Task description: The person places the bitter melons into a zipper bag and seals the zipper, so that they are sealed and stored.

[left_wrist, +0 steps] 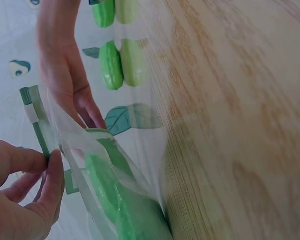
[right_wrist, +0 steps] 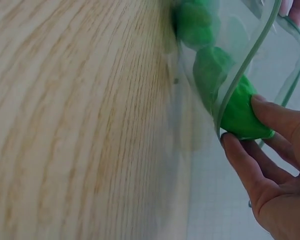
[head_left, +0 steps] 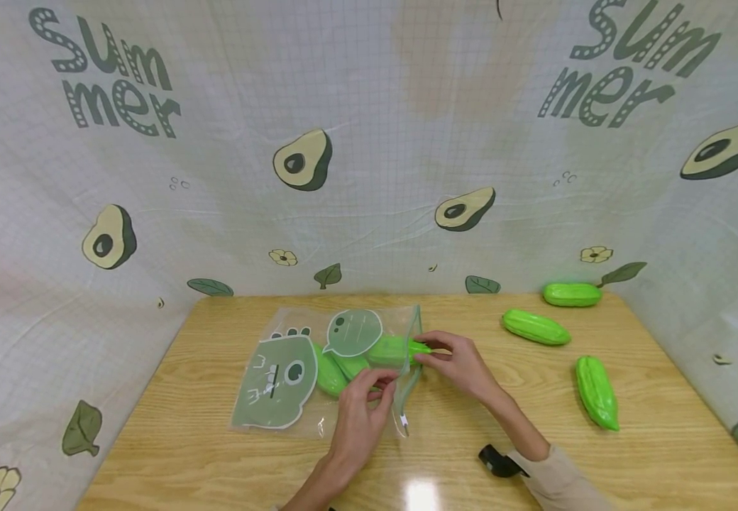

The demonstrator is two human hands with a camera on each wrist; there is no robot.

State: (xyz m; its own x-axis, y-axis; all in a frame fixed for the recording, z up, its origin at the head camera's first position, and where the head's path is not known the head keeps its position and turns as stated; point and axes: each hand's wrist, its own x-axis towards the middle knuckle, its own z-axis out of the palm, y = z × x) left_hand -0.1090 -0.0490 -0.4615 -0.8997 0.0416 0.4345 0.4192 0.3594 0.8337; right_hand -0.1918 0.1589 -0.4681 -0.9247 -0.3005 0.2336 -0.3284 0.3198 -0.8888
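Note:
A clear zip bag with a green cartoon print lies on the table, its mouth to the right. My left hand pinches the near side of that mouth between thumb and fingers; the zip edge shows in the left wrist view. At the opening, my right hand grips the tip of a bright green, ridged, cucumber-shaped vegetable. Most of this vegetable is inside the bag, with its end outside the rim. Deeper in the bag lie other green vegetables, partly hidden by the print.
Three similar green vegetables lie on the right of the wooden table: one at the back, one in front of it, one nearer. A printed cloth hangs behind and at both sides.

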